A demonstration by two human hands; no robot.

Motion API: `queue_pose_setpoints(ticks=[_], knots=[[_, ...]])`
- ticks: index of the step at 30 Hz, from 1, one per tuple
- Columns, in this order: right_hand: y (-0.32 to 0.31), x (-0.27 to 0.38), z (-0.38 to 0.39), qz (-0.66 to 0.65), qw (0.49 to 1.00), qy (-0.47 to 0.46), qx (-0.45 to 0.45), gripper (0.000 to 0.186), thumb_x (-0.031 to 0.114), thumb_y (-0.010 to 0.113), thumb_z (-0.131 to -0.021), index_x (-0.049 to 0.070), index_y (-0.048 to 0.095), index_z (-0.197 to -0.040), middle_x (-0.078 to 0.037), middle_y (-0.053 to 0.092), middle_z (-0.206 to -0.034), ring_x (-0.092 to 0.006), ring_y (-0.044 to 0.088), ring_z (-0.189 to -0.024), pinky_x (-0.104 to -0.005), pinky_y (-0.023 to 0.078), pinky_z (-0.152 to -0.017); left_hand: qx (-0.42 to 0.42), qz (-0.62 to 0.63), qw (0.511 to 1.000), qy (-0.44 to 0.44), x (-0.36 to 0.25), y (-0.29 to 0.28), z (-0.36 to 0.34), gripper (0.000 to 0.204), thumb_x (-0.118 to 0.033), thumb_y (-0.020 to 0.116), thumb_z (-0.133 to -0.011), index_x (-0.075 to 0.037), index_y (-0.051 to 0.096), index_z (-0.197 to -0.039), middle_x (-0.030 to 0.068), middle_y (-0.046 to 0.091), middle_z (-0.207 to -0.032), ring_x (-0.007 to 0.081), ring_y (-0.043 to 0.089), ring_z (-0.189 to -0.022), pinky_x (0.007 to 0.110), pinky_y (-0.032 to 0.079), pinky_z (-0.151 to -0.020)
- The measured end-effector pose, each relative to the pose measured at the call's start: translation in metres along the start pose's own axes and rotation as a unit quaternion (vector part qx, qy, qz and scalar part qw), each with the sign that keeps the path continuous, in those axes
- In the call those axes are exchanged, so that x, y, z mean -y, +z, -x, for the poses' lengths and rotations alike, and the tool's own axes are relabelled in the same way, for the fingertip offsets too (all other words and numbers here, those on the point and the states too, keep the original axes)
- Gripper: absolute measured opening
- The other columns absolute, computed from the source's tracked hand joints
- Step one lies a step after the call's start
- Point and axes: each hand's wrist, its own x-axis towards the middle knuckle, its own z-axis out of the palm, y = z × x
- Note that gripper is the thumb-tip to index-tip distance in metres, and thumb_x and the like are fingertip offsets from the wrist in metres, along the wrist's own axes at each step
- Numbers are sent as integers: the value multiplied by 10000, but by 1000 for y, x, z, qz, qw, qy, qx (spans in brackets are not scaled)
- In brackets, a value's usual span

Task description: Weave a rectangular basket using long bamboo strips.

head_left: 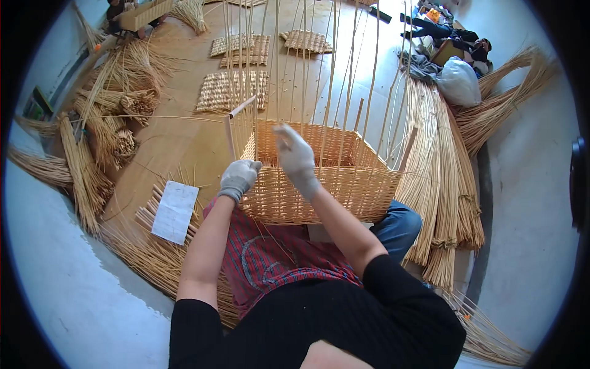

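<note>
A half-woven wicker basket (326, 190) rests across my lap, with several tall thin stakes (335, 67) rising from its walls. My left hand (239, 178), in a pale grey work glove, is closed on the rim at the near left corner. Over the near wall, my right hand (296, 158) is raised in a matching glove, its fingers stretched upward and slightly blurred; nothing shows in them. A thicker corner post (230, 136) stands beside my left hand, and another post (408, 147) leans outward at the near right corner. A patterned red cloth (270, 255) covers my lap beneath the basket.
Bundles of wicker rods lie at left (114, 117) and right (439, 172). Woven panels (232, 91) lie on the floor ahead. A paper sheet (175, 211) covers some sticks (147, 215). A white bag (458, 82) sits far right; another person (126, 12) is far left.
</note>
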Motion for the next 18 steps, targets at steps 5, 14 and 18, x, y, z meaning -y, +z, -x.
queue_pose_setpoints(ticks=[5,14,18], knots=[[-5,21,-38,20,996,73,50,758,88,593,-957,187,208,-1602,-159,656,-1289,-273,696,-1006,-391,552,-872,-11,-19,999,-23,-2,0,-1,474,-473,502,-981,-72,739,-1070,216,690,-1125,399,644,-1086,486,500,-949],[-93,-61,70,-232,927,275,-110,129,130,573,-1033,41,665,-1045,-63,707,-959,-64,495,-514,-219,408,-458,-214,-81,929,292,-56,43,59,700,-131,660,-858,-234,416,-1505,128,547,-1392,324,692,-848,444,567,-723],[-82,-32,-13,204,948,-232,-70,422,62,536,-1023,96,534,-1443,-99,669,-1173,-90,524,-695,-273,492,-623,-157,-142,967,143,-95,98,65,749,-68,555,-895,-299,327,-1570,211,430,-1474,291,672,-711,403,571,-688]])
